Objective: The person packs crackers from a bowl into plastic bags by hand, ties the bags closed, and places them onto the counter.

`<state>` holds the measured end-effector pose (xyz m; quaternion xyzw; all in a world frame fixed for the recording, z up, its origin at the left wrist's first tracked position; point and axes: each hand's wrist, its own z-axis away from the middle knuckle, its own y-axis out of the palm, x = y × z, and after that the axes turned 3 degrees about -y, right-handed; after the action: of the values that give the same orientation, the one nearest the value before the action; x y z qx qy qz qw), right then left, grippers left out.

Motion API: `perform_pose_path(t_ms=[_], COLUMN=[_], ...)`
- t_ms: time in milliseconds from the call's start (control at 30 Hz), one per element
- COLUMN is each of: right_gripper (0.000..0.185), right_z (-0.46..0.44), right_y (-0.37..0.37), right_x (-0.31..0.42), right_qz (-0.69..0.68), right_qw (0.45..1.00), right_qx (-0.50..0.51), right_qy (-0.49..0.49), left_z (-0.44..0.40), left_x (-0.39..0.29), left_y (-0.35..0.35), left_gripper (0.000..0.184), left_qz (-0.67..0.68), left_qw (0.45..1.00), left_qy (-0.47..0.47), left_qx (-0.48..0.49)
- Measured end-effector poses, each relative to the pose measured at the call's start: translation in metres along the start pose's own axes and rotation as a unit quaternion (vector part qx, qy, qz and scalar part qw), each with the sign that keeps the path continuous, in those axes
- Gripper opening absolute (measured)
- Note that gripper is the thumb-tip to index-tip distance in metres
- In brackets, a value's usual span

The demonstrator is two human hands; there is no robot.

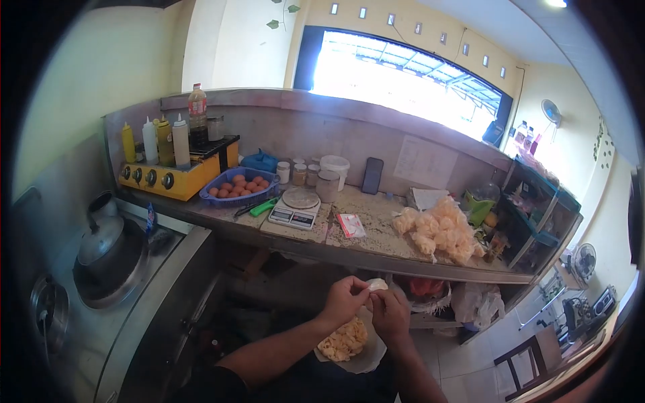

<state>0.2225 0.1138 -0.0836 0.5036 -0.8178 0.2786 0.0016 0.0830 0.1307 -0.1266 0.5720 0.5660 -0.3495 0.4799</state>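
Both of my hands meet above a bowl, fingers closed on a small white, bag-like thing whose exact kind I cannot make out. My left hand pinches its left side. From below and to the right, my right hand grips it with bent fingers. The pale bowl sits at my lap, partly hidden by my forearms. Yellowish, crumbly food fills it.
On the counter stand a kitchen scale, a blue basket of eggs, a red-and-white packet, a phone and a pile of small filled bags. A stove with a lidded pan is at left.
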Motion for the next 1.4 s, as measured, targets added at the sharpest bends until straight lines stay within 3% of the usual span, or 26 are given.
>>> perform_pose_path(t_ms=[100, 200, 300, 467, 700, 1000, 1167, 1300, 1400], right_gripper=[0.009, 0.012, 0.013, 0.016, 0.02, 0.019, 0.019, 0.018, 0.013], right_z=[-0.007, -0.02, -0.031, -0.051, -0.071, -0.075, -0.071, -0.047, -0.024], right_y=[-0.011, -0.024, -0.042, -0.066, -0.089, -0.1, -0.095, -0.066, -0.053], right_x=[-0.004, -0.014, -0.01, 0.01, 0.037, 0.042, 0.024, 0.01, 0.023], right_qz=[0.066, 0.099, 0.103, 0.108, 0.016, -0.112, -0.275, -0.401, -0.522], right_qw=[0.994, 0.975, 0.964, 0.956, 0.961, 0.969, 0.921, 0.886, 0.817], right_qx=[0.085, 0.134, 0.182, 0.158, 0.133, 0.196, 0.275, 0.22, 0.147], right_qy=[-0.01, -0.146, -0.167, -0.224, -0.241, -0.104, 0.018, 0.075, 0.195], left_z=[0.011, 0.011, 0.009, 0.004, 0.007, 0.01, 0.012, 0.011, 0.012], left_x=[-0.04, -0.061, -0.078, -0.119, -0.174, -0.198, -0.204, -0.194, -0.18], left_y=[-0.001, -0.006, -0.01, -0.011, -0.015, -0.017, -0.022, -0.023, -0.025], left_gripper=[0.013, 0.014, 0.013, 0.012, 0.018, 0.02, 0.023, 0.026, 0.026], left_qz=[-0.155, -0.234, -0.285, -0.335, -0.368, -0.4, -0.397, -0.371, -0.354], left_qw=[0.984, 0.961, 0.93, 0.854, 0.795, 0.696, 0.658, 0.682, 0.713], left_qy=[0.09, 0.144, 0.21, 0.361, 0.434, 0.558, 0.598, 0.58, 0.544], left_qx=[-0.002, 0.046, 0.104, 0.166, 0.213, 0.209, 0.228, 0.247, 0.265])
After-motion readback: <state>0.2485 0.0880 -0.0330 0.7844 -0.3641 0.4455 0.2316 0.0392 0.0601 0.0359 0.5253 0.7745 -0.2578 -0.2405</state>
